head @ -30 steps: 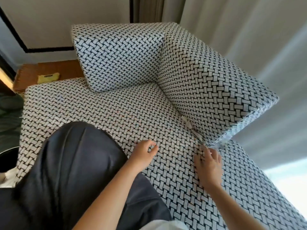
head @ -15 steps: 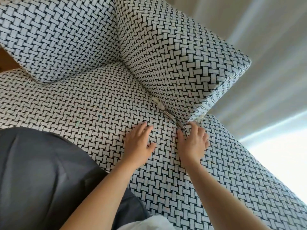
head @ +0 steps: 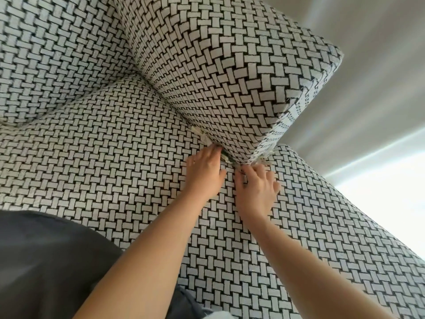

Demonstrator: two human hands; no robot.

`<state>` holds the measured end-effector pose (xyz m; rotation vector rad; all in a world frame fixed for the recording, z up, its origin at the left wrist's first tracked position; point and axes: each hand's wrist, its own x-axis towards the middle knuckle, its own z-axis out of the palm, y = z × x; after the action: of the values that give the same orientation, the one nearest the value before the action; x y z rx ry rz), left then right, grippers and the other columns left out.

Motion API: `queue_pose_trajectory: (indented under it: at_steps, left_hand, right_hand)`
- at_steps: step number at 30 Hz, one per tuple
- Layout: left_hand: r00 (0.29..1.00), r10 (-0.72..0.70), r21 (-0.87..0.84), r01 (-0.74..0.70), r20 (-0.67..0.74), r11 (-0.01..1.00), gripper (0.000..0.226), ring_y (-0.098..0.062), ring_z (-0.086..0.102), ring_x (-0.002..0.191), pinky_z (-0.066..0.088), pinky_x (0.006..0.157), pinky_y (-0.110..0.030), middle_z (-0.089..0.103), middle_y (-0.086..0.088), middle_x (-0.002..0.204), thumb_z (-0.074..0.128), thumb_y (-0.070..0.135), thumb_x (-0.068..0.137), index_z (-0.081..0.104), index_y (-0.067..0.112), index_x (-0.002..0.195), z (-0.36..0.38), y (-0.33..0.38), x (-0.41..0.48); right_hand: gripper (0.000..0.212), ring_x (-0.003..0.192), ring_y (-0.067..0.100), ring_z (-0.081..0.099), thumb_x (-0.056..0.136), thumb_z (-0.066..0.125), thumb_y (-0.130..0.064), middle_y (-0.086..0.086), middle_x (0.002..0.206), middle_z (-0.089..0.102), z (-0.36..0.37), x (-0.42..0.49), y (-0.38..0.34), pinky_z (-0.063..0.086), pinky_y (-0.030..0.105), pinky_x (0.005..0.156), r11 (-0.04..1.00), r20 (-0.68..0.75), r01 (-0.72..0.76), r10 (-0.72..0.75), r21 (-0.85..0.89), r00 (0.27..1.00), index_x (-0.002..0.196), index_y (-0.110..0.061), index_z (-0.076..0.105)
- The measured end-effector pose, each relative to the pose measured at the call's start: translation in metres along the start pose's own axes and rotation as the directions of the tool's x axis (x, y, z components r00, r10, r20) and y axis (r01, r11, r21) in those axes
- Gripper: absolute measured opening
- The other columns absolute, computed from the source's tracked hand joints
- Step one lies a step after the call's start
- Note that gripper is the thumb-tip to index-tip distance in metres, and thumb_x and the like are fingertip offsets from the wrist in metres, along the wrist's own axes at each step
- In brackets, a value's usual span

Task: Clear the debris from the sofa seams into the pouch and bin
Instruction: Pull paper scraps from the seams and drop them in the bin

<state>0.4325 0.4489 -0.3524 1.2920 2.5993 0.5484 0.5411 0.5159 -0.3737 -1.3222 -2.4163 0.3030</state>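
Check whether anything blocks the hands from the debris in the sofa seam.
Only the cushion: its lower edge sits over the seam and hides part of the debris. Left hand and right hand are both at the seam, with nothing else between. Pouch and bin are out of view.

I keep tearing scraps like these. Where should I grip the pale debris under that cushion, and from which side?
Probably pinch the pale debris by its frayed end poking out beneath the cushion, coming from the seat side; the cushion overhangs and hides the rest.
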Motion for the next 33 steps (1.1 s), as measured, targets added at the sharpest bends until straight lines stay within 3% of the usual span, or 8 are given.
queue_pose_trajectory:
  at_steps: [4, 8, 11, 14, 17, 24, 30, 33]
  left_hand:
    - [0.997, 0.015, 0.070, -0.009, -0.080, 0.998, 0.040, -0.018, 0.048, 0.122, 0.038, 0.094, -0.039, 0.054, -0.001, 0.129, 0.058, 0.033, 0.087, 0.050, 0.015, 0.122, -0.002, -0.002, 0.012]
    - [0.992, 0.017, 0.042, -0.012, -0.126, 0.999, 0.023, -0.020, 0.054, 0.109, 0.037, 0.082, -0.036, 0.064, 0.001, 0.108, 0.062, 0.027, 0.084, 0.057, 0.015, 0.104, -0.004, 0.001, 0.014]
    - [0.985, -0.002, -0.038, -0.005, -0.171, 0.999, 0.016, -0.022, 0.056, 0.100, 0.034, 0.077, -0.036, 0.065, 0.002, 0.094, 0.065, 0.019, 0.081, 0.058, 0.015, 0.094, -0.003, 0.000, 0.010]
    - [0.985, 0.010, -0.027, -0.015, -0.173, 1.000, 0.028, -0.024, 0.056, 0.103, 0.035, 0.083, -0.041, 0.067, 0.001, 0.100, 0.071, 0.020, 0.077, 0.060, 0.015, 0.102, 0.002, 0.007, 0.002]
    - [0.986, 0.008, 0.007, -0.007, -0.169, 1.000, 0.036, -0.025, 0.052, 0.110, 0.033, 0.088, -0.044, 0.067, 0.000, 0.111, 0.070, 0.024, 0.078, 0.059, 0.016, 0.112, 0.005, 0.009, -0.003]
    - [0.996, 0.091, 0.130, -0.088, -0.017, 0.988, 0.024, -0.025, 0.042, 0.121, 0.033, 0.097, -0.051, 0.058, 0.007, 0.123, 0.051, 0.031, 0.092, 0.060, 0.024, 0.113, -0.003, 0.008, -0.002]
    - [0.968, 0.170, -0.081, -0.187, -0.186, 0.979, 0.013, -0.030, 0.064, 0.082, 0.053, 0.077, -0.044, 0.069, -0.013, 0.089, 0.069, 0.001, 0.077, 0.068, -0.001, 0.090, -0.009, -0.011, -0.016]
    - [0.980, 0.123, -0.158, -0.148, -0.158, 0.976, 0.009, -0.028, 0.061, 0.083, 0.053, 0.076, -0.041, 0.066, -0.013, 0.087, 0.065, 0.002, 0.082, 0.067, -0.003, 0.090, -0.010, -0.017, -0.022]
  right_hand:
    - [0.012, 0.084, 0.019, 0.054, 0.088, 0.056, -0.032, -0.004, 0.099, 0.059, 0.000, 0.001, 0.000, 0.035, 0.033, 0.072, 0.997, -0.023, 0.013, -0.011, 0.078, 1.000, 0.086, -0.024, 0.063]
    - [0.020, 0.083, 0.016, 0.054, 0.087, 0.043, -0.035, -0.003, 0.106, 0.055, -0.001, 0.000, -0.003, 0.037, 0.033, 0.072, 0.984, -0.043, -0.008, 0.015, 0.177, 0.999, 0.081, -0.021, 0.057]
    - [0.016, 0.078, 0.010, 0.047, 0.085, 0.046, -0.034, -0.008, 0.115, 0.051, 0.000, 0.000, -0.001, 0.040, 0.033, 0.073, 0.960, -0.040, -0.078, 0.092, 0.269, 0.995, 0.079, -0.022, 0.055]
    - [0.007, 0.088, 0.013, 0.048, 0.085, 0.050, -0.033, -0.009, 0.130, 0.045, 0.002, 0.002, -0.001, 0.043, 0.034, 0.077, 0.940, 0.007, -0.164, 0.170, 0.299, 0.985, 0.083, -0.026, 0.050]
    - [0.016, 0.106, 0.019, 0.052, 0.086, 0.052, -0.030, -0.003, 0.139, 0.042, 0.004, 0.005, -0.002, 0.042, 0.036, 0.086, 0.951, 0.039, -0.191, 0.187, 0.242, 0.982, 0.100, -0.022, 0.052]
    - [0.026, 0.099, 0.018, 0.051, 0.088, 0.047, -0.031, 0.000, 0.131, 0.043, 0.002, 0.007, -0.004, 0.034, 0.033, 0.086, 0.975, 0.078, -0.177, 0.168, 0.137, 0.983, 0.110, -0.019, 0.047]
    - [0.018, 0.080, 0.014, 0.039, 0.092, 0.044, -0.032, 0.000, 0.105, 0.049, 0.002, 0.008, -0.004, 0.031, 0.031, 0.082, 0.988, 0.062, -0.136, 0.132, 0.068, 0.989, 0.095, -0.016, 0.052]
    - [0.015, 0.078, 0.014, 0.038, 0.092, 0.044, -0.029, -0.005, 0.088, 0.049, 0.001, 0.007, -0.004, 0.025, 0.028, 0.077, 0.994, 0.059, -0.093, 0.090, 0.054, 0.994, 0.088, -0.017, 0.050]
